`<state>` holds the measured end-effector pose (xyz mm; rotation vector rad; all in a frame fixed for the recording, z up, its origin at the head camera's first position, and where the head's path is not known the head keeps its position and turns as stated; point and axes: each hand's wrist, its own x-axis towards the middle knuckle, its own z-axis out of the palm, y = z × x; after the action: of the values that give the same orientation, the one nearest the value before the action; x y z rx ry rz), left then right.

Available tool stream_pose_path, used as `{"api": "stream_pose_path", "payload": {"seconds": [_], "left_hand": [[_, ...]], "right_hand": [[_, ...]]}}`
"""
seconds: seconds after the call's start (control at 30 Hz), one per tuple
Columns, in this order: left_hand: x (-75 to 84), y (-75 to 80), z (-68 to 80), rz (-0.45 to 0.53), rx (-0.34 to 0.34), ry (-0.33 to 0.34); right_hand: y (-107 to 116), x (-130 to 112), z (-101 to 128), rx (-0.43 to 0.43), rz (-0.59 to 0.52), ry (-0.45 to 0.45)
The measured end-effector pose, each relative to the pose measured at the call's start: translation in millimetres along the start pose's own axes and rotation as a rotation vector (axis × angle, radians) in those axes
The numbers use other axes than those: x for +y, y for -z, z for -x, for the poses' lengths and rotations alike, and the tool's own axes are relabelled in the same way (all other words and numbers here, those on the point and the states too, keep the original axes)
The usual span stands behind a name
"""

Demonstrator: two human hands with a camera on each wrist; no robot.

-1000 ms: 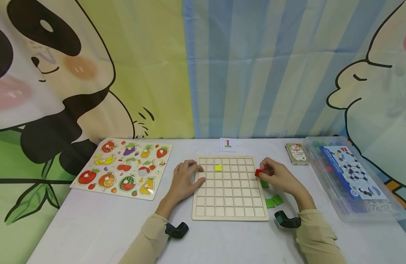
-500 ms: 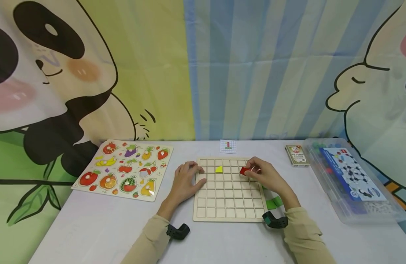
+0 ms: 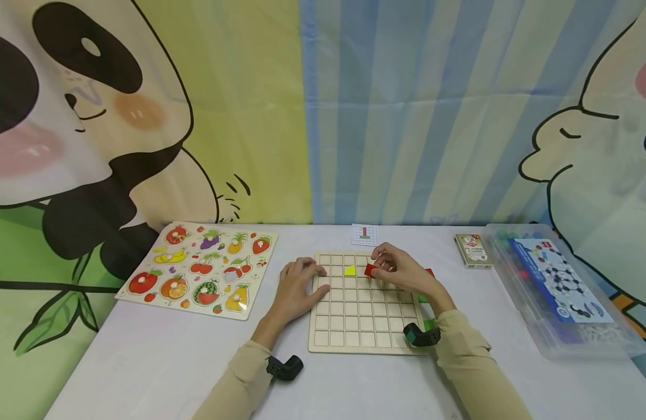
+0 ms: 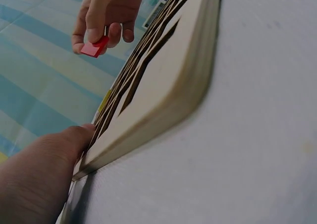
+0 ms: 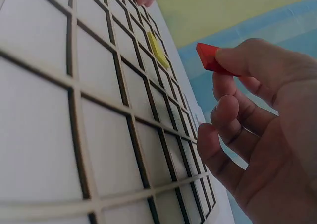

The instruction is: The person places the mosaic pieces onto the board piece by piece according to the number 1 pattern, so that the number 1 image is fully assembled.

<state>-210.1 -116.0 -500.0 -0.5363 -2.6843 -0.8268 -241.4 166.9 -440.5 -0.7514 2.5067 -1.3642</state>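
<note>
Between thumb and fingertips my right hand [image 3: 402, 273] pinches a red tile [image 3: 369, 270] above the upper middle of a wooden grid board [image 3: 336, 322]. In the right wrist view, this red tile [image 5: 208, 58] is tilted and apart from the board. My left hand [image 3: 295, 290] rests at the board's left edge with relaxed fingers; its thumb [image 4: 74, 140] touches the edge in the left wrist view. One yellow tile [image 3: 350, 270] lies in a cell of the second row. Right of the board, green tiles [image 3: 429, 324] and another red tile [image 3: 429, 272] are partly hidden by my right arm.
A small pattern card [image 3: 364, 234] lies behind the board. To the left is a fruit peg puzzle [image 3: 273, 245]. At the right stand a playing card box [image 3: 473, 251] and a clear plastic case [image 3: 551, 344]. A printed curtain [image 3: 386, 116] hangs behind the table.
My right hand has carried the red tile leftward from the board's right edge to above its upper middle. The left hand stays at the left edge.
</note>
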Motion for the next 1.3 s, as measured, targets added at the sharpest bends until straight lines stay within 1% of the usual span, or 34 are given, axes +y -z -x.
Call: {"api": "stream_pose_path", "payload": {"seconds": [0.13, 0.23, 0.4, 0.57, 0.7, 0.8, 0.9, 0.97, 1.1, 1.2, 1.3], "left_hand": [[0.7, -0.1, 0.5, 0.008, -0.003, -0.001], [0.9, -0.3, 0.7, 0.009, -0.002, -0.004], [0.6, -0.3, 0.2, 0.004, -0.004, -0.005], [0.8, -0.6, 0.0, -0.001, -0.005, -0.007], [0.8, -1.0, -0.1, -0.010, -0.001, -0.007], [0.8, -0.5, 0.1, -0.010, -0.002, -0.006], [0.7, 0.5, 0.1, -0.008, -0.002, -0.010], [0.6, 0.9, 0.0, -0.004, 0.008, -0.019], [-0.2, 0.9, -0.2, -0.002, 0.023, -0.029], [-0.6, 0.4, -0.2, 0.000, 0.014, -0.028], [-0.5, 0.2, 0.3, 0.000, 0.011, -0.030]], "right_hand": [[-5, -1, -7, -0.016, -0.008, 0.008], [-9, -1, -10, -0.021, 0.021, 0.001], [-16, 2, -16, -0.002, 0.121, -0.024], [-20, 1, -19, 0.022, 0.182, -0.041], [-22, -1, -20, 0.043, 0.257, -0.032], [-24, -1, -20, 0.061, 0.333, -0.029], [-25, -1, -19, 0.070, 0.368, -0.036], [-24, -2, -17, 0.067, 0.367, -0.037], [-18, -3, -10, 0.060, 0.298, -0.035], [-11, -1, -1, 0.067, 0.242, -0.032], [-2, 2, 9, 0.082, 0.218, -0.012]]}}
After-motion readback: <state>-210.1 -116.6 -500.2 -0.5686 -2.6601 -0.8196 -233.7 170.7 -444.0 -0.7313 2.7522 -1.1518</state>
